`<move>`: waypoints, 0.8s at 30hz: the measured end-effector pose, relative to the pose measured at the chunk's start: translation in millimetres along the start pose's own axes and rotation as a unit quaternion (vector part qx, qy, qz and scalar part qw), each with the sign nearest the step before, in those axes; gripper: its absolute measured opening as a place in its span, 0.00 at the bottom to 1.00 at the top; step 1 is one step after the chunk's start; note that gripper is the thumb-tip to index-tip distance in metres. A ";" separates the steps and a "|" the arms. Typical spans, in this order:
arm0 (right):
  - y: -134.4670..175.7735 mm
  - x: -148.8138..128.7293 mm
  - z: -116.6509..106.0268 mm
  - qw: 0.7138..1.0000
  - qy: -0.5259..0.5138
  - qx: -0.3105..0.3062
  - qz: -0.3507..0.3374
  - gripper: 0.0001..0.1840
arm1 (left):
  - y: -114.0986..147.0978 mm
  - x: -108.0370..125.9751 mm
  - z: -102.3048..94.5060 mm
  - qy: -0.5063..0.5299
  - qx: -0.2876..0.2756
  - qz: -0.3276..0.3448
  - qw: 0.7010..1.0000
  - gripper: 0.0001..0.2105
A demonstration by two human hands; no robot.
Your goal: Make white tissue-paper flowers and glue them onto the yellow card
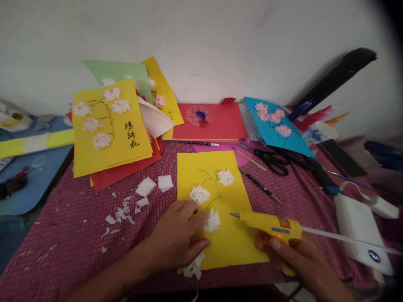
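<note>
In front of me lies a yellow sheet of paper (242,247) with thin drawn stems. Three white paper flowers are on it: an upper right flower (226,178), a left flower (199,195) and a lower flower (212,220). My left hand (176,230) rests over the sheet's left side, fingers reaching to the lower flower, thumb apart; its fingertips are partly hidden. Another white paper flower (194,266) sits below that hand at the sheet's bottom edge. My right hand (296,256) grips a yellow glue gun (270,222), its nozzle pointing left above the paper and a glue stick trailing behind.
Paper scraps (122,213) and white paper squares (146,186) lie left. Yellow flower cards (122,126) are stacked behind them. Black scissors (273,161), a pen (261,184) and a blue flower card (277,126) are at right. A white box (362,230) stands far right.
</note>
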State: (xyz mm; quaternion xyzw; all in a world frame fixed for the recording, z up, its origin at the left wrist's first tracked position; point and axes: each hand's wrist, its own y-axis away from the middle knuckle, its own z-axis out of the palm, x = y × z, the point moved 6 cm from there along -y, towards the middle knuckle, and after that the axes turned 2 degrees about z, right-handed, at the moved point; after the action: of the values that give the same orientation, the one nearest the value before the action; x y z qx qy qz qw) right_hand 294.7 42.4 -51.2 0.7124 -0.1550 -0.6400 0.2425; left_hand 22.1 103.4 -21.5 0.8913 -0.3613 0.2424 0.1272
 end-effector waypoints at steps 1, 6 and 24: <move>-1.9 -6.5 0.8 1.000 0.029 -0.009 0.002 0.23 | 0.6 -0.1 0.8 0.001 0.000 0.002 1.000 0.21; -14.4 -47.7 11.1 0.995 0.092 -0.043 -0.010 0.23 | 3.7 -5.7 -4.0 0.004 0.040 0.008 0.999 0.22; -39.8 -122.4 54.2 0.937 0.293 -0.141 -0.127 0.14 | 2.3 -2.2 -8.9 0.016 0.020 0.001 1.000 0.19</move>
State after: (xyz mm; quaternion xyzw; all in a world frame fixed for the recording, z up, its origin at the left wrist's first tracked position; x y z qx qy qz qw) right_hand 221.4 132.7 26.1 0.8405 0.1065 -0.4442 0.2915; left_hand 16.1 106.7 -15.0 0.8894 -0.3554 0.2638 0.1144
